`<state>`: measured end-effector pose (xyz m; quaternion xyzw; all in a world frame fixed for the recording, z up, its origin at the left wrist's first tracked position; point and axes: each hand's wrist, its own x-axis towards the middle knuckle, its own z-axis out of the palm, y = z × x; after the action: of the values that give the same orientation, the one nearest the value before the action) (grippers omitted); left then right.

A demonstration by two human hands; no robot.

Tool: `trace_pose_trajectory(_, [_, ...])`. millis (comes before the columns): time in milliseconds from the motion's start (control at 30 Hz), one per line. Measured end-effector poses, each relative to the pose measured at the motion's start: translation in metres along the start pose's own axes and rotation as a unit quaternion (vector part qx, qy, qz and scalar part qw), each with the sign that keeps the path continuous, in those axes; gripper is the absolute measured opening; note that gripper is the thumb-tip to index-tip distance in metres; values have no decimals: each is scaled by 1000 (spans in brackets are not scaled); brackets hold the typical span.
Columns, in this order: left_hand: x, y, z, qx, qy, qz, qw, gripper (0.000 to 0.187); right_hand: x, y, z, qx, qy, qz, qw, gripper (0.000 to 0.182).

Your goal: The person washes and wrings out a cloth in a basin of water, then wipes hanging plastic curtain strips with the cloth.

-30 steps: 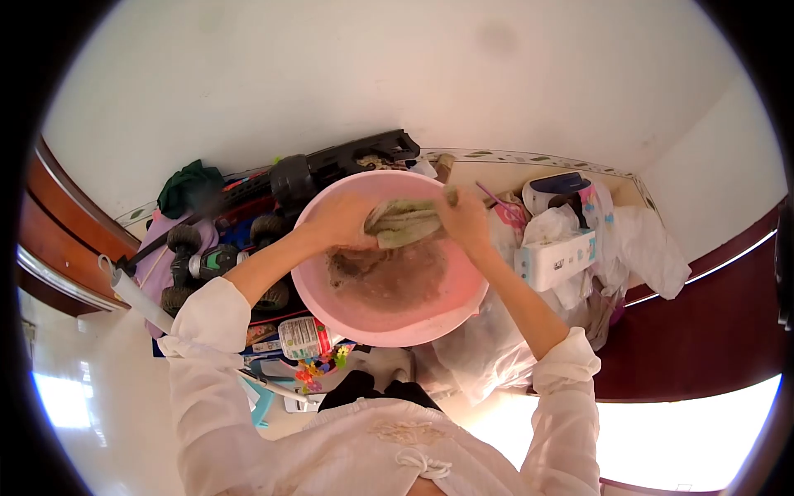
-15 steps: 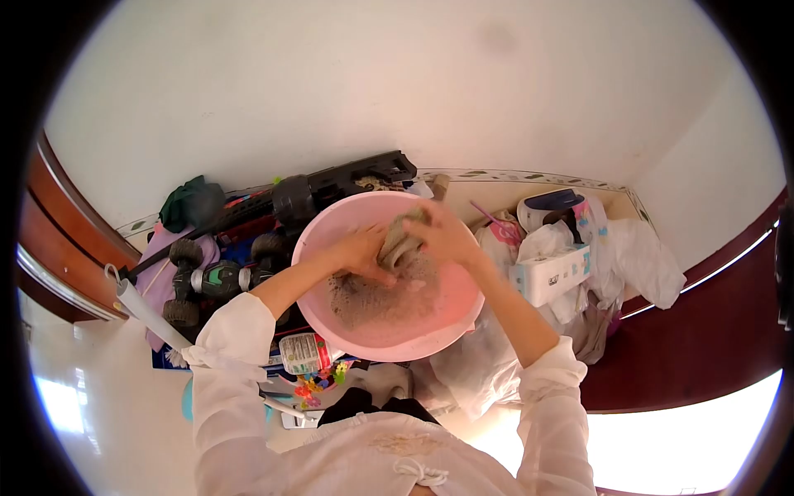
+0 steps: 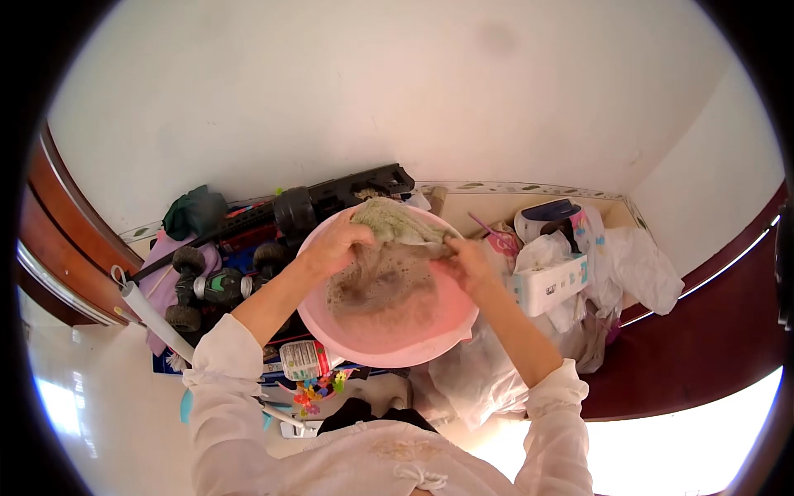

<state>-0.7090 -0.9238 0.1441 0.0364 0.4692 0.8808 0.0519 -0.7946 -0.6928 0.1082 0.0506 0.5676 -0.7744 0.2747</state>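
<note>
A greenish-grey cloth (image 3: pixel 395 221) is stretched between my hands over the far side of a pink basin (image 3: pixel 397 354). My left hand (image 3: pixel 337 243) is closed on the cloth's left end, near the basin's left rim. At the right rim, my right hand (image 3: pixel 470 259) pinches the other end. The cloth sags between the two grips, and a darker strand of it hangs from the left hand toward the water. Murky brown water (image 3: pixel 382 285) with bubbles lies in the basin.
To the left are a toy car (image 3: pixel 219 285) with black wheels and a long black toy gun (image 3: pixel 347 188). A white jar (image 3: pixel 304 359) lies near the basin's front. White packaging (image 3: pixel 552 284) and plastic bags (image 3: pixel 641 264) crowd the right. A wall rises behind.
The cloth was bunched up over the water with both hands close together; now it is spread out. My left hand has moved left, and my right hand right and lower.
</note>
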Motion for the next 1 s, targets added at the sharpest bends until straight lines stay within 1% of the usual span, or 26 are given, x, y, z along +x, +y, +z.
trace_pose_trajectory(33, [4, -2, 2, 2, -1, 2, 1000, 45, 11, 15, -3, 76, -46, 40, 995, 33])
trace_pose_trajectory(67, [11, -8, 2, -22, -6, 21, 1000, 44, 11, 24, 3, 77, -48, 37, 995, 33])
trace_pose_trajectory(133, [19, -11, 6, -46, -14, 42, 998, 43, 7, 39, 25, 136, -12, 203, 970, 41])
trace_pose_trajectory(167, [20, -13, 8, -66, -33, 47, 996, 40, 1, 46, 35, 136, -12, 201, 970, 41])
trace_pose_trajectory(233, [21, -16, 14, -87, -53, 54, 993, 37, -31, 44, 65, 134, -114, 82, 981, 46])
trace_pose_trajectory(267, [21, -18, 16, -148, -24, 13, 989, 35, -39, 39, 71, 132, -115, 81, 981, 46])
trace_pose_trajectory(300, [20, -18, 21, -209, 5, -29, 977, 33, -45, 35, 76, 196, -153, 145, 958, 48])
trace_pose_trajectory(333, [17, -19, 26, -209, 4, -28, 977, 33, -47, 33, 80, 258, -189, 207, 925, 51])
trace_pose_trajectory(367, [14, -20, 31, -223, 17, -19, 974, 30, -45, 35, 82, 257, -189, 207, 925, 51])
trace_pose_trajectory(433, [10, -21, 33, -238, 30, -12, 971, 27, -40, 39, 84, 323, -165, 103, 926, 63])
trace_pose_trajectory(467, [8, -23, 31, -235, 26, -10, 972, 26, -37, 41, 83, 323, -165, 104, 926, 63])
trace_pose_trajectory(533, [5, -26, 29, -234, 25, -7, 972, 24, -34, 41, 84, 387, -82, 50, 917, 54])
trace_pose_trajectory(567, [4, -27, 28, -199, 47, -21, 979, 24, -33, 38, 82, 386, -83, 53, 917, 54])
trace_pose_trajectory(600, [3, -28, 28, -165, 70, -34, 983, 24, -35, 30, 81, 380, -95, 61, 918, 49])
trace_pose_trajectory(633, [5, -30, 26, -167, 72, -32, 983, 24, -37, 26, 81, 375, -107, 69, 918, 45])
trace_pose_trajectory(667, [8, -32, 25, -127, 71, -14, 989, 24, -27, 33, 76, 373, -107, 70, 919, 45])
trace_pose_trajectory(700, [10, -33, 24, -87, 70, 5, 994, 25, -10, 44, 68, 337, -102, 36, 935, 43])
trace_pose_trajectory(733, [9, -34, 25, -90, 73, 7, 993, 25, -6, 47, 68, 300, -96, 2, 949, 41])
trace_pose_trajectory(800, [5, -33, 28, -24, 158, -1, 987, 23, -7, 47, 68, 276, -120, -12, 954, 41])
trace_pose_trajectory(833, [1, -26, 38, -27, 161, 5, 987, 23, -11, 43, 72, 253, -142, -28, 957, 42])
trace_pose_trajectory(867, [-5, -20, 49, -83, 182, -76, 977, 22, -19, 39, 73, 246, -149, -23, 958, 42])
trace_pose_trajectory(900, [-9, -15, 57, -139, 203, -150, 958, 22, -30, 36, 76, 223, -156, 8, 962, 44])
trace_pose_trajectory(933, [-1, -28, 47, -105, 197, -154, 963, 23, -38, 36, 81, 196, -170, 44, 965, 45])
trace_pose_trajectory(967, [8, -43, 33, -71, 197, -153, 966, 25, -41, 36, 82, 168, -160, 69, 970, 45])
trace_pose_trajectory(1000, [6, -47, 31, 29, 155, -94, 983, 26, -42, 35, 81, 136, -152, 93, 974, 45])
